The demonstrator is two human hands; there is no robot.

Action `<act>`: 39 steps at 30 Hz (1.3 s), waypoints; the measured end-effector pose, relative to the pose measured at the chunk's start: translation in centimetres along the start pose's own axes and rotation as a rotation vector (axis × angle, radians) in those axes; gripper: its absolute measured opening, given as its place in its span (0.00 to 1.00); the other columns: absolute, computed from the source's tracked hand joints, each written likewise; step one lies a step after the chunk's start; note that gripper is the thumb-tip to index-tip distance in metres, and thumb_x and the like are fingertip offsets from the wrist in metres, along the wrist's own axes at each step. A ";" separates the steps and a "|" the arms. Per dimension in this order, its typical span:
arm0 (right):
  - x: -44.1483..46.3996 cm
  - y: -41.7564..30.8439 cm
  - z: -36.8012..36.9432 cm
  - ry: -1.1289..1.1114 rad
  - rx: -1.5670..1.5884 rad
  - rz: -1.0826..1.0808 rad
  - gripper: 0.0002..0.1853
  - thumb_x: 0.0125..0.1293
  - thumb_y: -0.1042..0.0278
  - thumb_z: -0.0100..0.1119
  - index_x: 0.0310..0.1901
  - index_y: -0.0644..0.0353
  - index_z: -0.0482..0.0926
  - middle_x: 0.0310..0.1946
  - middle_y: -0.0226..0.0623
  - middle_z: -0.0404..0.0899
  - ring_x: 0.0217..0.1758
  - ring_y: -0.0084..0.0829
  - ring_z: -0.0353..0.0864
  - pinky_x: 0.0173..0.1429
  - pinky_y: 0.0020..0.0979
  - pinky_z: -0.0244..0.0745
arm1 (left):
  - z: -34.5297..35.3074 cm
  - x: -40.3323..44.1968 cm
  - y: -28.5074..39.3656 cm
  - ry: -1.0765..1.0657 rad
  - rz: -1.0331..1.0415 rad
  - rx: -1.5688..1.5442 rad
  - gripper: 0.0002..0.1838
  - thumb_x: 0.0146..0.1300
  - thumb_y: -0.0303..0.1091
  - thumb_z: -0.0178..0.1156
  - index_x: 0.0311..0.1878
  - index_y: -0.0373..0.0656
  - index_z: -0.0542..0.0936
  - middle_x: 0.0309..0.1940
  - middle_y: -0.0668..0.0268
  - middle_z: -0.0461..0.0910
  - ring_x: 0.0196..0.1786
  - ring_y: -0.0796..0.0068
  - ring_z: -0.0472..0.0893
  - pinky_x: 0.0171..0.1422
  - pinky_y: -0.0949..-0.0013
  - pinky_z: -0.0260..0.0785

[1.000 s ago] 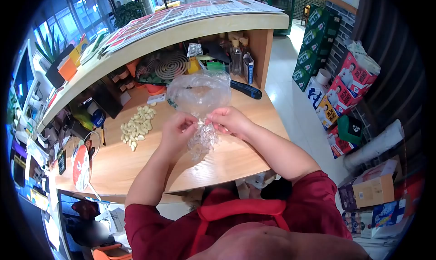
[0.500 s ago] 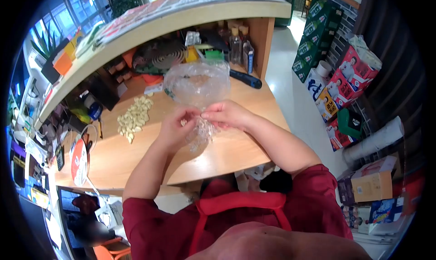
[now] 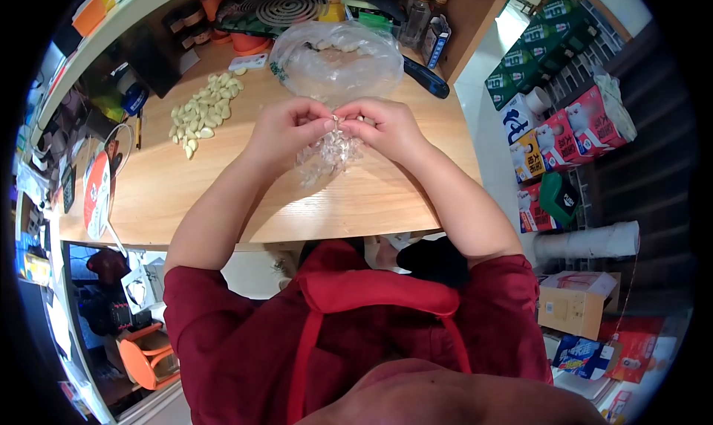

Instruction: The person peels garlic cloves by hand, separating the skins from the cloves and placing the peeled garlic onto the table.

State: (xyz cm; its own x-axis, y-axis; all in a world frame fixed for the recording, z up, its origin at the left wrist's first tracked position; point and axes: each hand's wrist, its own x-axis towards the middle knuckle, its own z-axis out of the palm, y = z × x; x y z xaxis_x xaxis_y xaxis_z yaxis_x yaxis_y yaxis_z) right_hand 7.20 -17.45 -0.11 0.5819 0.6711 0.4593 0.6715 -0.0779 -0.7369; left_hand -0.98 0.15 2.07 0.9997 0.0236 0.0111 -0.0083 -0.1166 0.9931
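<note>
left hand (image 3: pixel 290 134), right hand (image 3: pixel 385 130): fingertips pinch white bit (image 3: pixel 336 120) | peels (image 3: pixel 330 154) below | garlic (image 3: pixel 206 111) toward left edge of surface (image 3: pixel 349 211) | bag (image 3: pixel 334 72) toward far edge

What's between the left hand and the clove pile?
Bare wooden tabletop between the left hand and clove pile, seen in the head view.

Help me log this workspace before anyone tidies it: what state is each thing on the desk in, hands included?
Left hand: fingertips pinched on a small pale piece
Right hand: fingertips pinched at the same piece
Garlic cloves: peeled, loosely heaped
Papery skins: loose, piled below the hands
Plastic bag: crumpled; whether open, unclear
Clear bottle: upright, capped
</note>
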 end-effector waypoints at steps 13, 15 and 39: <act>0.0 0.0 0.0 0.048 -0.323 -0.329 0.10 0.53 0.69 0.61 0.39 0.53 0.78 0.28 0.35 0.76 0.34 0.38 0.77 0.35 0.33 0.73 | -0.1 0.5 -0.8 -0.052 -0.147 -0.250 0.08 0.53 0.26 0.62 0.37 0.37 0.77 0.27 0.69 0.76 0.24 0.86 0.69 0.25 0.83 0.58; -0.1 0.1 0.0 0.025 -0.379 -0.349 0.09 0.53 0.69 0.60 0.38 0.54 0.78 0.28 0.36 0.75 0.33 0.38 0.77 0.34 0.34 0.73 | -0.2 0.5 -0.9 -0.064 -0.167 -0.270 0.07 0.53 0.25 0.62 0.36 0.37 0.77 0.26 0.69 0.76 0.23 0.86 0.69 0.24 0.83 0.58; 0.5 0.0 -0.5 0.017 0.949 0.392 0.10 0.62 0.71 0.54 0.44 0.64 0.74 0.30 0.33 0.76 0.19 0.15 0.65 0.22 0.15 0.57 | -1.2 1.1 -1.6 -0.061 0.029 -0.452 0.02 0.57 0.27 0.53 0.32 0.40 0.73 0.24 0.69 0.73 0.20 0.87 0.64 0.21 0.83 0.52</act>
State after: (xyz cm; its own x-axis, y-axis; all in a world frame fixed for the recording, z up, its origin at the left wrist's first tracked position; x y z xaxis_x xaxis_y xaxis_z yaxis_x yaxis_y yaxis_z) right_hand 7.72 -17.47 0.33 0.6939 0.7126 0.1035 -0.2021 0.3307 -0.9218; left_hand 0.07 1.53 0.63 0.9984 -0.0332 0.0461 -0.0327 0.3287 0.9439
